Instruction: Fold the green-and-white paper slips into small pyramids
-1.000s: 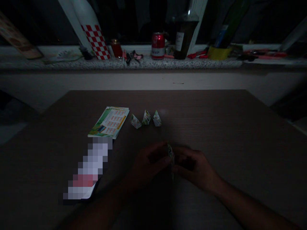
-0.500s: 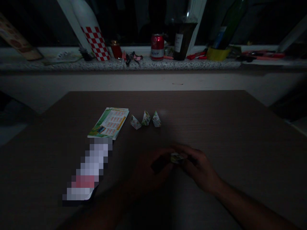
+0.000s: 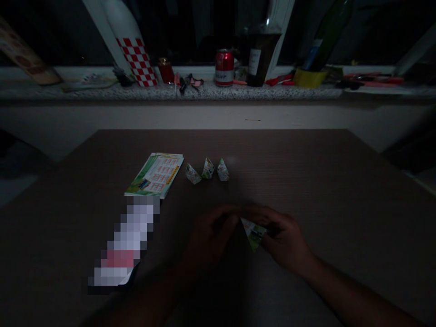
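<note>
Between my hands is a small folded piece of printed paper [image 3: 254, 234], white and green, with a triangular point turned down toward me. My right hand [image 3: 284, 236] grips its right side, fingers curled behind it. My left hand [image 3: 216, 234] pinches at its upper left corner with thumb and fingers; dim light blurs the exact contact. Farther back on the table stand three small folded paper pieces of the same print: a left one [image 3: 193, 174], a middle one [image 3: 207, 168] and a right one [image 3: 223, 170].
A stack of printed calendar sheets [image 3: 156, 175] lies on the table [image 3: 306, 172] at left. Nearer me is a phone-like object with a pixelated face [image 3: 127, 240]. On the windowsill [image 3: 190, 94] stand a checkered bottle [image 3: 138, 59], a red can [image 3: 224, 68], a dark bottle [image 3: 257, 59] and clutter.
The paper in my hands has turned, so a larger triangular face with a downward point now shows. My left thumb has moved up to its upper corner. The three pieces behind have stayed put.
</note>
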Demonstrator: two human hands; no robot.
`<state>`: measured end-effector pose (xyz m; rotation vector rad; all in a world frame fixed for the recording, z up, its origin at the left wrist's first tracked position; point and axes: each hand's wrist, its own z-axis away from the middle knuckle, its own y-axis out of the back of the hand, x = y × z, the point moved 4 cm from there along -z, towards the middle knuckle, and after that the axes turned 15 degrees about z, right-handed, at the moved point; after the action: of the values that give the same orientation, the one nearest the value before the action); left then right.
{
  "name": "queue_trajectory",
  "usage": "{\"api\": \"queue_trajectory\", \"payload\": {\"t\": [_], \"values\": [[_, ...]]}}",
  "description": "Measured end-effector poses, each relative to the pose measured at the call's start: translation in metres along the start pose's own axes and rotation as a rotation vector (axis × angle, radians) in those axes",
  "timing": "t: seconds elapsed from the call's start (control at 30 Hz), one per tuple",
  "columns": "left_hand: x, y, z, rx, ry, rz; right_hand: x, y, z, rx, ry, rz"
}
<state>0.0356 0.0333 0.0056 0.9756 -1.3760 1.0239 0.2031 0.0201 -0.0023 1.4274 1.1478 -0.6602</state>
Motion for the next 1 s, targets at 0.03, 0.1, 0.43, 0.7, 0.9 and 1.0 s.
{"api": "queue_trajectory", "payload": {"t": [0.03,0.1,0.43,0.7,0.9,1.0], "values": [[-0.003,0.0,-0.002,-0.002,0.058,0.061,0.0,0.0,0.0,-0.002,-0.005,0.001],[-0.007,0.0,-0.005,-0.035,0.159,0.169,0.001,0.001,0.001,0.006,-0.019,0.024],[-0.01,-0.008,-0.006,-0.139,0.303,0.303,0.009,-0.003,0.001,-0.042,-0.162,-0.103],[-0.009,-0.003,-0.005,-0.114,0.256,0.29,0.009,0.0,-0.001,0.09,-0.186,-0.237],[-0.021,0.008,-0.011,0.175,0.233,0.549,0.002,0.005,0.0,0.192,-0.045,-0.323],[-0.022,0.005,-0.012,0.22,0.22,0.655,-0.002,0.005,0.0,0.157,0.051,-0.158]]}}
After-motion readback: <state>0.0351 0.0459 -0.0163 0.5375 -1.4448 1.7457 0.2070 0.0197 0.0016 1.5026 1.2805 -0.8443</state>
